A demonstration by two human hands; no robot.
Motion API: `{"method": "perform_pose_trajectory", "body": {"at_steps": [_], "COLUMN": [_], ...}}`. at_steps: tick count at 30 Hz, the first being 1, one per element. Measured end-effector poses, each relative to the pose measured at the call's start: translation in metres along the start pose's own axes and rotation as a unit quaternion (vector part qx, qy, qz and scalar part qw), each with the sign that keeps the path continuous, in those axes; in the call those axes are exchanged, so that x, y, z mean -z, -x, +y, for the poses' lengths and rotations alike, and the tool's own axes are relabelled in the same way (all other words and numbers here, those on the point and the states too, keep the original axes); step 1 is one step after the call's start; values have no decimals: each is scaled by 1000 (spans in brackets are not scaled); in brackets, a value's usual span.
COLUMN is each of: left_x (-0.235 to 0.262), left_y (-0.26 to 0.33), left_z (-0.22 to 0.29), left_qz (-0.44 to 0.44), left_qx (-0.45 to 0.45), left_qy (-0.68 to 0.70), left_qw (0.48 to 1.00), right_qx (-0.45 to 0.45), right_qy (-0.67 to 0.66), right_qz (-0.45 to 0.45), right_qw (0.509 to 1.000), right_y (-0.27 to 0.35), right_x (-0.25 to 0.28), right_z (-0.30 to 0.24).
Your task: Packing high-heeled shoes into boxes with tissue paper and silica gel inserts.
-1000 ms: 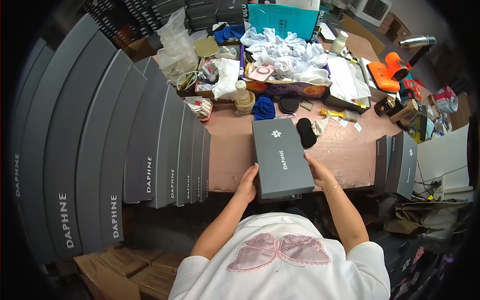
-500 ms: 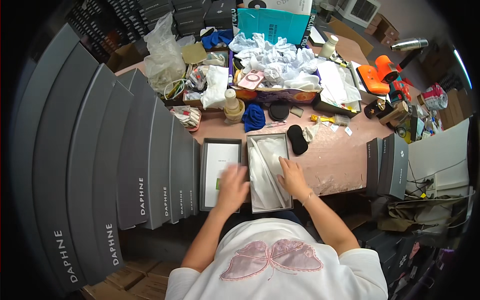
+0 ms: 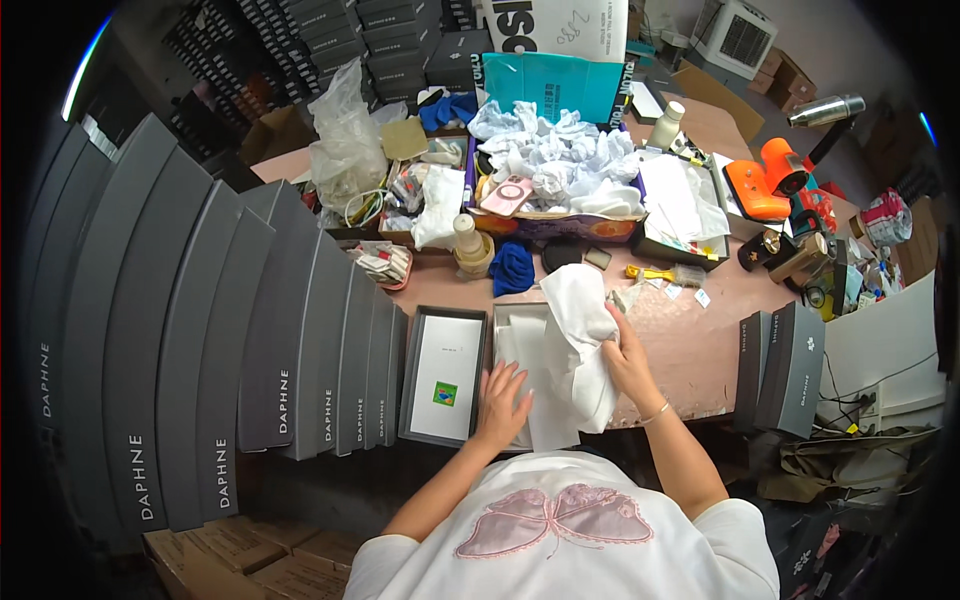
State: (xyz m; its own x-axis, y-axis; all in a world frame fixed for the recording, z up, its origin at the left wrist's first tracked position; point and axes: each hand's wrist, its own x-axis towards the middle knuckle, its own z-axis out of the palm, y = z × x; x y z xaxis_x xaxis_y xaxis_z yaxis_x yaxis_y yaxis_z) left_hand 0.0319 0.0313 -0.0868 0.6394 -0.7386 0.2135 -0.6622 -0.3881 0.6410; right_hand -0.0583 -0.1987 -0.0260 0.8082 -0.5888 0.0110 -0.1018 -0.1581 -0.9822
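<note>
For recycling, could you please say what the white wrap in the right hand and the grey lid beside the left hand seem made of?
White wrap: soft creases suggest thin, matte paper, though possibly cloth.
Grey lid: straight, crisp walls suggest stiff cardboard, apparently matte.

Wht logo txt on gry boxes [image 3: 272, 325], dk print on wht panel [image 3: 552, 30], teal flap [image 3: 590, 88]

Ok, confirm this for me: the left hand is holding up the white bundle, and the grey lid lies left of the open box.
Wrong hand: the head view shows the right hand holding up the white bundle. The grey lid does lie left of the open box.
</note>
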Motion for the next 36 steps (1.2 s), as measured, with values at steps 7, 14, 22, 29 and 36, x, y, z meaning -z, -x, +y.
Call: {"method": "perform_pose_trajectory", "body": {"at_steps": [7, 14, 22, 29, 36], "left_x": [20, 50, 46, 59, 62], "left_y": [-5, -11, -2, 2, -10], "left_z": [62, 13, 19, -10, 20], "left_qz": [-151, -118, 63, -116, -127], "left_qx": [275, 245, 339, 244, 350], "left_qy": [631, 682, 740, 677, 760], "left_qw": [709, 679, 578, 684, 533], "right_qx": [98, -91, 78, 146, 303], "right_qy": [52, -215, 100, 156, 339], "right_qz": [-9, -89, -190, -186, -146], "right_qw": [994, 968, 974, 959, 879], "right_y": [17, 16, 45, 43, -8], "right_x": [-56, -59, -56, -56, -72], "right_z": [-55, -55, -78, -62, -38]}}
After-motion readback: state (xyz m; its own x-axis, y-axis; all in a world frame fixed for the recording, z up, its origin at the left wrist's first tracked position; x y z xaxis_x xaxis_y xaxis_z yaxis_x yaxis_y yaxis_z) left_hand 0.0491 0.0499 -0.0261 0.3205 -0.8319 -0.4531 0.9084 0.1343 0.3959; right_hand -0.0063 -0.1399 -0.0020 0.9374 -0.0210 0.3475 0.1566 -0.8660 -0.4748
